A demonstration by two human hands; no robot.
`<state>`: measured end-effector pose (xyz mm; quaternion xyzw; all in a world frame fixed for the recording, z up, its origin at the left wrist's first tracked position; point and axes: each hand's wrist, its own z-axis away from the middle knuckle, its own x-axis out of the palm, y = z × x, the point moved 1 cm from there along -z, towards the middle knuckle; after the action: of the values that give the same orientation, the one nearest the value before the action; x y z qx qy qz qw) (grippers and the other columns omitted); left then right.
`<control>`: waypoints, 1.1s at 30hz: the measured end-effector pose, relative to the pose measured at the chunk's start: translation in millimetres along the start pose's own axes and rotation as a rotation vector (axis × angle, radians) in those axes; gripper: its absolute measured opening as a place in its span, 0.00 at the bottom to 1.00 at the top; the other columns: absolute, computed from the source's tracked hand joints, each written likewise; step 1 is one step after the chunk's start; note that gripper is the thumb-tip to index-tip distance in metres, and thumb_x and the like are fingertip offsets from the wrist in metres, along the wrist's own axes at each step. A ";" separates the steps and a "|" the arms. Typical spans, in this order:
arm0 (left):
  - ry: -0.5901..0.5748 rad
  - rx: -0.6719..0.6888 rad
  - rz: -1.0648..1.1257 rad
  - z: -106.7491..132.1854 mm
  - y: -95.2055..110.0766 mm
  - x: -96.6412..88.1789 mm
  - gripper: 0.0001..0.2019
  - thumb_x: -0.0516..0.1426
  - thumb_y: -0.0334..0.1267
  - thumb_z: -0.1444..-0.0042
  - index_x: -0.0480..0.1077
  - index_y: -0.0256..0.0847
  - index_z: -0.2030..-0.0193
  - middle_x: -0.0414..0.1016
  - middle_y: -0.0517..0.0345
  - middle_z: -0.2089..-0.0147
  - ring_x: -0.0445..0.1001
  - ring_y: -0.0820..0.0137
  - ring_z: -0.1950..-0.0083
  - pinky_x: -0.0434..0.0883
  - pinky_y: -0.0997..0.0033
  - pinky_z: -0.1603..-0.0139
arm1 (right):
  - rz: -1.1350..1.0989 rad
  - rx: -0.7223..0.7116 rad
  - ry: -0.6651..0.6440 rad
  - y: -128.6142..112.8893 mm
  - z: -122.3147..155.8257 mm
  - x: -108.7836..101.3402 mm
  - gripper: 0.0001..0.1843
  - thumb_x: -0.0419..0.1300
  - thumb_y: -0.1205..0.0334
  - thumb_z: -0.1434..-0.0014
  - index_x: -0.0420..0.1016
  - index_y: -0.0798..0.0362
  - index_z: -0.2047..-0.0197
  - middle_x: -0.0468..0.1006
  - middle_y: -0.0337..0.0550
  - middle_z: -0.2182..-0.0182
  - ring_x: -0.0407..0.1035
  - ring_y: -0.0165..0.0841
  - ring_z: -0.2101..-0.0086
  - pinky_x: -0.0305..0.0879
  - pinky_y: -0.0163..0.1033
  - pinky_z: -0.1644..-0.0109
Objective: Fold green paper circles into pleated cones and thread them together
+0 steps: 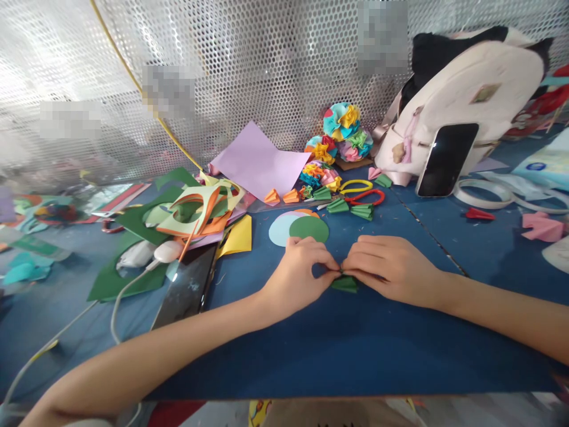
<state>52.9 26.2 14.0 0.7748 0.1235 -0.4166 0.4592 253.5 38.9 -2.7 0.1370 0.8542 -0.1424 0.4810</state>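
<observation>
My left hand [300, 276] and my right hand [386, 270] meet at the middle of a dark blue work surface [338, 356]. Their fingertips pinch a small folded piece of green paper [344, 284] from both sides, and part of it is hidden by my fingers. Just beyond my left hand lie a green paper circle [309, 228] and a pale blue paper circle [281, 230], overlapping. Several pleated green paper pieces, such as one [362, 212], lie farther ahead.
Paper flowers [341, 121] stand before a perforated metal sheet [275, 65]. A phone [447, 159] leans on a pale backpack [471, 89]. Left lie a stack of coloured paper offcuts [195, 207], a dark tablet [186, 287] and wired earphones [137, 255]. Red and yellow scissors [360, 193] lie ahead.
</observation>
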 end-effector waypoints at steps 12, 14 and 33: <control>-0.001 0.059 -0.079 -0.3 1.5 -1.0 0.06 0.63 0.30 0.47 0.71 0.40 0.72 0.76 0.63 0.69 0.70 0.68 0.60 0.57 0.61 0.52 | 0.082 0.026 -0.028 -10.0 -2.0 -3.8 0.11 0.50 0.69 0.35 0.74 0.55 0.64 0.75 0.45 0.69 0.64 0.34 0.68 0.62 0.41 0.63; -0.026 0.035 -0.045 -1.3 2.0 -2.1 0.04 0.63 0.31 0.46 0.73 0.41 0.70 0.77 0.63 0.66 0.71 0.68 0.59 0.57 0.60 0.51 | 0.133 -0.020 -0.014 -8.8 -1.5 -5.7 0.12 0.50 0.70 0.35 0.74 0.55 0.64 0.76 0.44 0.70 0.63 0.35 0.68 0.61 0.42 0.64; -0.019 -0.079 0.280 -2.1 -4.1 2.0 0.04 0.63 0.28 0.48 0.77 0.41 0.71 0.77 0.60 0.67 0.73 0.69 0.62 0.69 0.69 0.56 | 0.177 -0.021 -0.079 -7.6 -0.6 -11.1 0.10 0.50 0.69 0.34 0.71 0.54 0.64 0.73 0.44 0.69 0.63 0.34 0.68 0.60 0.41 0.62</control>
<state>52.9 29.8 10.4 0.7619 0.0262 -0.3506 0.5439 255.8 31.0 7.9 0.2011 0.8206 -0.0956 0.5264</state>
